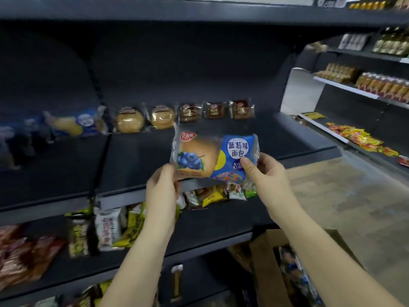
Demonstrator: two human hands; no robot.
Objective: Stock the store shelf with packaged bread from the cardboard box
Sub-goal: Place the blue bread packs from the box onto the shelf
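A blueberry bread packet (pixel 212 155), blue and clear with a round bun inside, is held up in front of the dark shelf (pixel 73 165). My left hand (pixel 162 187) grips its lower left corner. My right hand (pixel 263 171) pinches its lower right edge, thumb on the front. Along the back of the shelf lies a row of packaged breads (pixel 183 114), round buns and brown squares. The cardboard box (pixel 272 258) stands open on the floor at the lower right, with blue packets inside.
More blue packets (pixel 73 124) lie at the shelf's back left. The lower shelf (pixel 221 222) holds snack bags (pixel 106 229). A side shelving unit (pixel 358 91) with goods stands at the right. The tan floor (pixel 345 196) lies beyond the box.
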